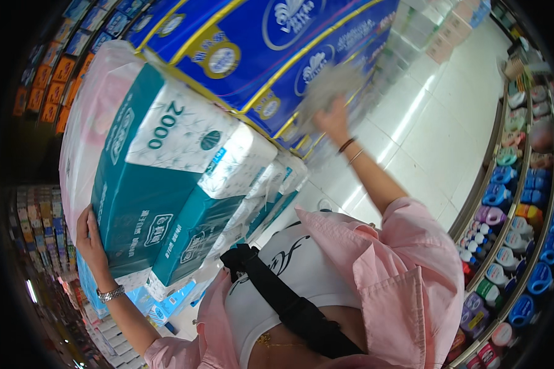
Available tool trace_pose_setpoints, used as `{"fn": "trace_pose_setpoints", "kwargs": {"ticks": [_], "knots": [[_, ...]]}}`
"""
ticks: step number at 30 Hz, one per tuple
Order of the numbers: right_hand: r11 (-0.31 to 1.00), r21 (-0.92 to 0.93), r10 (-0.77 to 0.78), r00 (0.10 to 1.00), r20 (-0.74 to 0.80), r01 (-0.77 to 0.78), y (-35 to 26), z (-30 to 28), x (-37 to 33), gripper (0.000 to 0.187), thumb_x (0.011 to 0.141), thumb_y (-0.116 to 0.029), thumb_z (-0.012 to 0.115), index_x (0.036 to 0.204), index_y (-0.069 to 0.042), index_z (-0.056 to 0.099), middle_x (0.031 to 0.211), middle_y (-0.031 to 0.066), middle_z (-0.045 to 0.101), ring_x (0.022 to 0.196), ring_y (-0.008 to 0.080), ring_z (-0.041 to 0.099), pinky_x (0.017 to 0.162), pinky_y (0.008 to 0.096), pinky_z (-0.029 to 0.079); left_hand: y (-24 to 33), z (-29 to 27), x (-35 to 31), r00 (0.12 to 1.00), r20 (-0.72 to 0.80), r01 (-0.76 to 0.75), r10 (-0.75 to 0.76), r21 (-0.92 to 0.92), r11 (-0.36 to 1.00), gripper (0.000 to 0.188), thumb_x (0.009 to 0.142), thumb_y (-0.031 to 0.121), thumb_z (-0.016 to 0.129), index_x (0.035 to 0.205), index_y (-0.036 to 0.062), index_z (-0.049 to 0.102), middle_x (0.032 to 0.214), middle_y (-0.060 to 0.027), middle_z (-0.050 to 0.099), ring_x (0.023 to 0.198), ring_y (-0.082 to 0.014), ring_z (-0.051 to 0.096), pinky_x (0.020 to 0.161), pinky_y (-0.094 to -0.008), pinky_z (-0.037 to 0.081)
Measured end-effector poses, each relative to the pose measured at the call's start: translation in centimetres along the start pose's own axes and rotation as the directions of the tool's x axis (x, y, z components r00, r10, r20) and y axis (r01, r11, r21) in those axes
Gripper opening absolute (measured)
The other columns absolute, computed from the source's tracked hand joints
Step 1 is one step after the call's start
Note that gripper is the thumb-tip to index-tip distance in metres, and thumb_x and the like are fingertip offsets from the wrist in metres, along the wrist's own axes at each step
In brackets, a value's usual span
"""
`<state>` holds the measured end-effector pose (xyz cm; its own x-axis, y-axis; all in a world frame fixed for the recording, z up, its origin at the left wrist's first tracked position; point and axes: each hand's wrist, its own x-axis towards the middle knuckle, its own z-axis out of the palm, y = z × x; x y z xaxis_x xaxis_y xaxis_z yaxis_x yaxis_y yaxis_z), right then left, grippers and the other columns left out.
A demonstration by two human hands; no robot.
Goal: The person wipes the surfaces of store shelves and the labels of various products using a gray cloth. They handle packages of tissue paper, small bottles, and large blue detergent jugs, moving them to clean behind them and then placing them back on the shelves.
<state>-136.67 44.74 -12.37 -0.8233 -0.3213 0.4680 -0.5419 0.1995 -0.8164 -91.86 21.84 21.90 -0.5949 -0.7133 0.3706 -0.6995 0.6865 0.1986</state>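
White tile makes up the floor, glossy enough to carry long streaks of light. Along its right edge a shelf curves away, its tiers crowded with bottles in blue, purple, green and white. Pale pink boxes stand toward the floor's far end. On the left side are rows of orange boxes with blue ones beyond, and nearer, a white light glows in the dim corner.

At the floor's left edge is a pile of wrapped packs: blue packs at the far end, a green pack nearer, a pink pack along its left side. The left hand lies with fingers spread on the green pack's left edge, beside the pink pack. The right hand is closed around a grey bundle, blurred, in front of the blue packs' right part; whether the bundle touches them I cannot tell
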Motion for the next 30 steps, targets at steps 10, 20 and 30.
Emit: {"fn": "trace_pose_setpoints", "kwargs": {"ticks": [10, 20, 30], "knots": [[0.974, -0.1, 0.216, 0.709, 0.672, -0.202, 6.5, 4.0, -11.6, 0.02, 0.085, -0.017, 0.052, 0.099, -0.014, 0.066, 0.106, 0.0117, 0.063, 0.101, 0.0278, 0.058, 0.084, 0.0341, 0.047, 0.2, -0.2, 0.5, 0.998, -0.048, 0.036, -0.037, -0.019, 0.999, 0.031, 0.096, 0.022, 0.048, 0.114, -0.0001, 0.062, 0.111, -0.0134, 0.063, 0.102, -0.023, 0.059, 0.09, -0.0332, 0.044], [0.688, 0.399, 0.688, 0.719, -0.096, -0.606, 15.8, -4.4, 12.8, 0.045, 0.074, -0.014, 0.062, 0.113, 0.007, 0.053, 0.108, 0.0249, 0.06, 0.102, 0.0358, 0.058, 0.086, 0.0378, 0.046, 2.2, 0.4, 0.6, 0.992, -0.115, 0.05, -0.057, -0.061, 0.997, 0.028, 0.094, 0.018, 0.05, 0.106, -0.003, 0.063, 0.103, -0.0155, 0.065, 0.095, -0.0248, 0.062, 0.085, -0.0331, 0.046], [0.878, -0.111, 0.43, 0.667, 0.609, -0.465, 11.0, 3.0, -11.5, 0.047, 0.083, -0.035, 0.055, 0.103, 0.008, 0.06, 0.107, 0.0274, 0.061, 0.103, 0.0402, 0.056, 0.088, 0.0424, 0.043, 0.9, 0.4, -1.1, 0.959, -0.285, 0.006, -0.001, 0.017, 1.0, 0.024, 0.089, 0.021, 0.056, 0.091, -0.0014, 0.064, 0.093, -0.0172, 0.063, 0.085, -0.0325, 0.059, 0.078, -0.0374, 0.046]]}}
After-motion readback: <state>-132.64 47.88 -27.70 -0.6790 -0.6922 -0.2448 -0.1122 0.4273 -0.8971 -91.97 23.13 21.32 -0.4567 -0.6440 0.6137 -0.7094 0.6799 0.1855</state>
